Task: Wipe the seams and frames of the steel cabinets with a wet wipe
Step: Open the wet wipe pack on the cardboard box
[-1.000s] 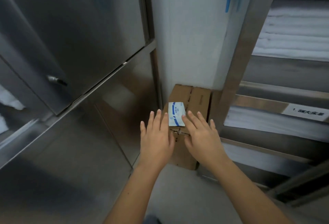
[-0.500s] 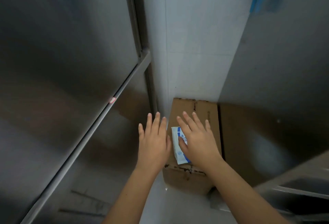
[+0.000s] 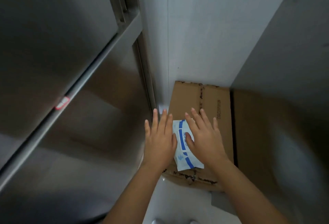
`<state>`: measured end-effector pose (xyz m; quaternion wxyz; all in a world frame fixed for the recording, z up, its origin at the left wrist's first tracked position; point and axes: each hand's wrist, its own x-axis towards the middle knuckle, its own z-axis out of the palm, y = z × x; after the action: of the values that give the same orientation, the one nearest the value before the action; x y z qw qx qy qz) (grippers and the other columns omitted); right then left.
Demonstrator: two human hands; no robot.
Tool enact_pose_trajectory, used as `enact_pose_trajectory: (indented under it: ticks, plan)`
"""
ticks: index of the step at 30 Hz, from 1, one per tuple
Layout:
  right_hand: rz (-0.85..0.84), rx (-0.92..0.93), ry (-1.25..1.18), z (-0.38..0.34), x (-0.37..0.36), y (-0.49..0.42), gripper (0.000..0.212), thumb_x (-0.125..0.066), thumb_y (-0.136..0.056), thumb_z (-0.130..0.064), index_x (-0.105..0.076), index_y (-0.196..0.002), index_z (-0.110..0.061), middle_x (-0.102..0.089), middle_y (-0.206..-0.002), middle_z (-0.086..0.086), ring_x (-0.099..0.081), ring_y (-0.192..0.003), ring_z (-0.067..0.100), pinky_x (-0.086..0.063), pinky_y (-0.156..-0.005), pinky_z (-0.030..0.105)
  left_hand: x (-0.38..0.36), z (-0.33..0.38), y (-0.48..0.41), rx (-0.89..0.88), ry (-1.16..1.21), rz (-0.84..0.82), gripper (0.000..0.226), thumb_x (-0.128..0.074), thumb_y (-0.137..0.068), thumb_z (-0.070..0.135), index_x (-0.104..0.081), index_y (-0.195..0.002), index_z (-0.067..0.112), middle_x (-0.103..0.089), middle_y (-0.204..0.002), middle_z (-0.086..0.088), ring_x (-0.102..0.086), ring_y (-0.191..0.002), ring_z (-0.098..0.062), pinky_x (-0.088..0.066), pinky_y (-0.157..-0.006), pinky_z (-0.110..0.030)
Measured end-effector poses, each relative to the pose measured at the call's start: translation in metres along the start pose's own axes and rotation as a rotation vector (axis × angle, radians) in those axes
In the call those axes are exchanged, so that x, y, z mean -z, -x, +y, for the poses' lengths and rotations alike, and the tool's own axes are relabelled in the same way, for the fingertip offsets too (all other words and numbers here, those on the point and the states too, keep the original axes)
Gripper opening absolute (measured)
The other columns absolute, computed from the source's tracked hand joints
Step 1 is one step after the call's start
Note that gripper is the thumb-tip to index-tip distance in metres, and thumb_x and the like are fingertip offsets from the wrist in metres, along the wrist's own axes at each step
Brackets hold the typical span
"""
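A white and blue wet wipe packet [image 3: 183,149] lies flat on top of a brown cardboard box [image 3: 217,106]. My right hand [image 3: 204,136] lies flat over the packet's right side with straight, spread fingers and its thumb on the blue label. My left hand [image 3: 159,138] is flat with straight fingers beside the packet's left edge, over the box's left rim; whether it touches the packet is unclear. The steel cabinet [image 3: 53,45] fills the left of the view, with a diagonal frame seam [image 3: 92,70] between its doors.
A pale wall [image 3: 195,27] rises behind the box. A second steel cabinet side [image 3: 284,99] stands to the right, reflecting the box. A small red-edged sticker [image 3: 62,102] sits on the left cabinet's seam. The floor below is pale.
The view has closed in on the box and the shelves at the right are out of sight. My right hand has slid onto the packet; my left hand has stayed beside it.
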<state>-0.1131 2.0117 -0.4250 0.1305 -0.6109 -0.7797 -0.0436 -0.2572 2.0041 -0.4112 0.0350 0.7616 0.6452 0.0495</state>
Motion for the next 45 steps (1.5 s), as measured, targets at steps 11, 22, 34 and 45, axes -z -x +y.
enact_pose_trajectory:
  ticks: [11, 22, 34, 45]
  plan:
    - [-0.056, 0.028, -0.002, 0.015, -0.124, 0.025, 0.047, -0.051, -0.083, -0.032, -0.061, -0.123, -0.010, -0.058, -0.128, 0.016, -0.052, -0.120, 0.039, -0.044, -0.085, 0.063, -0.142, -0.013, -0.004, -0.035, -0.066, -0.137, 0.061, -0.030, -0.085, 0.046, -0.051, -0.129, 0.010, -0.051, -0.136, -0.012, -0.035, -0.131, -0.036, -0.024, -0.095, -0.058]
    - [-0.092, 0.070, 0.014, 0.021, -0.172, 0.034, 0.055, -0.075, -0.073, -0.030, -0.060, -0.124, -0.013, -0.056, -0.129, 0.020, -0.052, -0.119, 0.040, -0.040, -0.088, 0.065, -0.195, -0.009, 0.001, -0.063, -0.009, -0.184, 0.060, -0.015, -0.096, 0.049, -0.042, -0.133, 0.010, -0.051, -0.136, -0.010, -0.045, -0.126, -0.036, -0.026, -0.093, -0.061]
    - [-0.070, 0.133, 0.050, 0.030, -0.191, 0.047, 0.047, -0.067, -0.081, -0.038, -0.061, -0.123, -0.018, -0.056, -0.129, 0.021, -0.054, -0.117, 0.039, -0.042, -0.086, 0.062, -0.214, -0.009, 0.009, -0.019, 0.018, -0.218, 0.063, -0.007, -0.097, 0.051, -0.035, -0.137, 0.011, -0.048, -0.139, -0.009, -0.038, -0.131, -0.032, -0.022, -0.096, -0.060]
    - [-0.163, 0.158, 0.095, 0.031, -0.193, 0.045, 0.055, -0.030, -0.084, -0.047, -0.060, -0.124, -0.024, -0.052, -0.130, 0.026, -0.052, -0.113, 0.050, -0.044, -0.083, 0.063, -0.213, -0.014, 0.013, -0.030, 0.019, -0.228, 0.064, -0.008, -0.096, 0.055, -0.034, -0.137, 0.013, -0.049, -0.139, -0.007, -0.039, -0.131, -0.033, -0.019, -0.097, -0.062]
